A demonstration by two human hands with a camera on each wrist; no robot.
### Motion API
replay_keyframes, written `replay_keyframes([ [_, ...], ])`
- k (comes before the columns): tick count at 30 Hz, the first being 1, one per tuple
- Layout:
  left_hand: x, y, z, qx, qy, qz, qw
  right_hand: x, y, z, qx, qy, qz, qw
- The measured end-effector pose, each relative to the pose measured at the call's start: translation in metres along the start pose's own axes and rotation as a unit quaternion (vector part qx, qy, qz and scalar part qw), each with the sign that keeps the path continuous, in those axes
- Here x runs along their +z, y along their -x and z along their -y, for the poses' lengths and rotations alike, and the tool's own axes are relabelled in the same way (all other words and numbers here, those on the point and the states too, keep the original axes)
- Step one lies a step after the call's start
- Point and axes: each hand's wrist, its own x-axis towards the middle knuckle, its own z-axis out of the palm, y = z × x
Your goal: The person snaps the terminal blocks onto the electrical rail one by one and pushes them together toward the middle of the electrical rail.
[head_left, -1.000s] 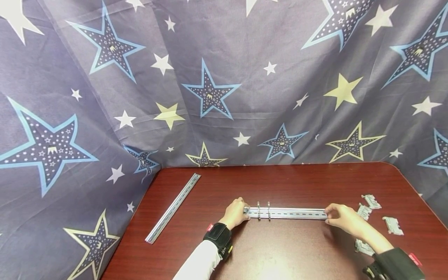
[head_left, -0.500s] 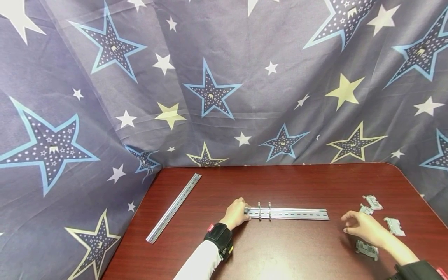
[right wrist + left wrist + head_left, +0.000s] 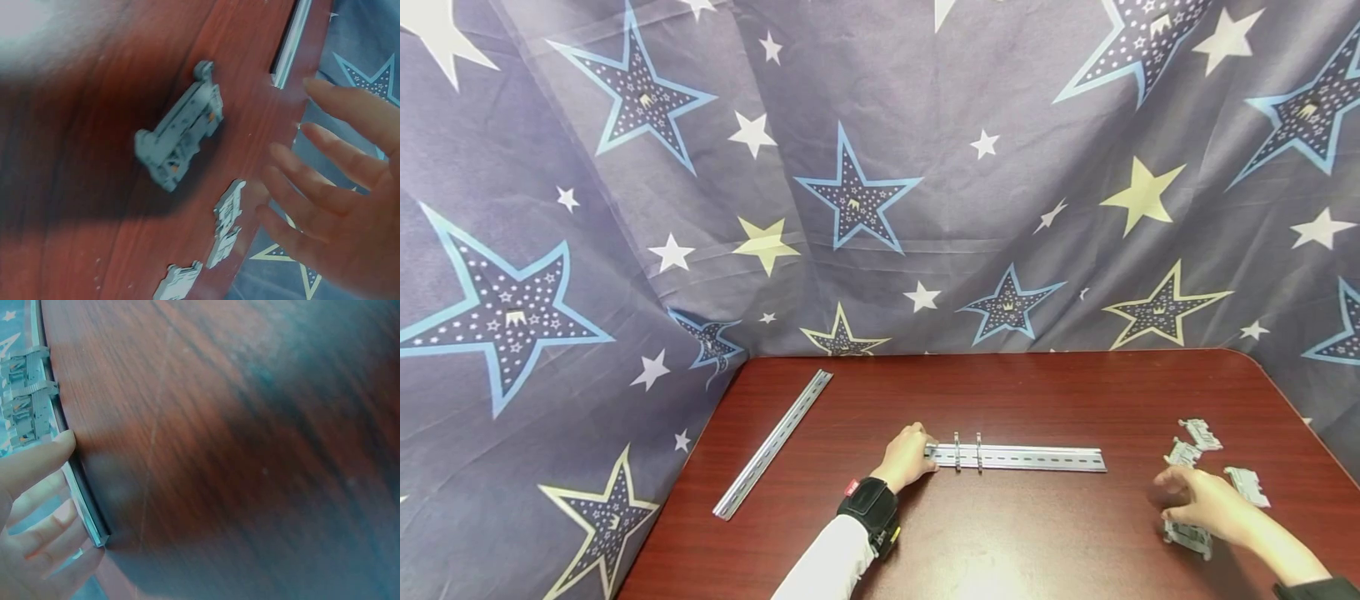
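My left hand (image 3: 906, 457) holds the left end of a slotted metal DIN rail (image 3: 1041, 458), with the thumb on one edge and the fingers on the other side in the left wrist view. Two thin grey terminal blocks (image 3: 28, 403) sit side by side across this rail, close to the hand. Over on the right, my right hand (image 3: 1213, 504) hovers above a loose grey terminal block (image 3: 181, 128). Its fingers are extended and apart, and nothing is in them. In the head view the hand partly covers that block.
More loose terminal blocks (image 3: 1200, 433) lie at the table's right side, beyond the right hand. A second DIN rail (image 3: 775, 442) lies slanted on the left of the dark red table (image 3: 1000, 392). A star-patterned curtain (image 3: 880, 275) borders the table's back and sides.
My right hand has let go of the DIN rail's right end and moved right, over the loose terminal blocks. The left hand has stayed on the rail.
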Motion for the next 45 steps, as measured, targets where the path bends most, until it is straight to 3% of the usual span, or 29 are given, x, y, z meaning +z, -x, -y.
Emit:
replay_keyframes([
  [11, 0.001, 0.000, -0.001, 0.000, -0.002, -0.002, 1.0000, 0.006, 0.007, -0.011, 0.017, 0.029, 0.014, 0.999],
  [19, 0.002, 0.000, -0.001, -0.001, 0.001, -0.007, 1.0000, 0.015, 0.011, -0.019, 0.004, 0.030, 0.010, 1.000],
  [24, 0.002, 0.000, -0.001, -0.005, 0.003, -0.005, 1.0000, 0.024, 0.012, -0.023, 0.002, 0.054, -0.014, 0.998],
  [32, 0.002, 0.000, -0.001, -0.008, 0.002, 0.000, 1.0000, 0.034, 0.013, -0.026, -0.007, 0.091, -0.086, 0.992],
  [45, 0.000, 0.001, -0.001, -0.004, 0.004, -0.006, 1.0000, 0.036, 0.009, -0.024, 0.011, 0.068, -0.073, 0.995],
])
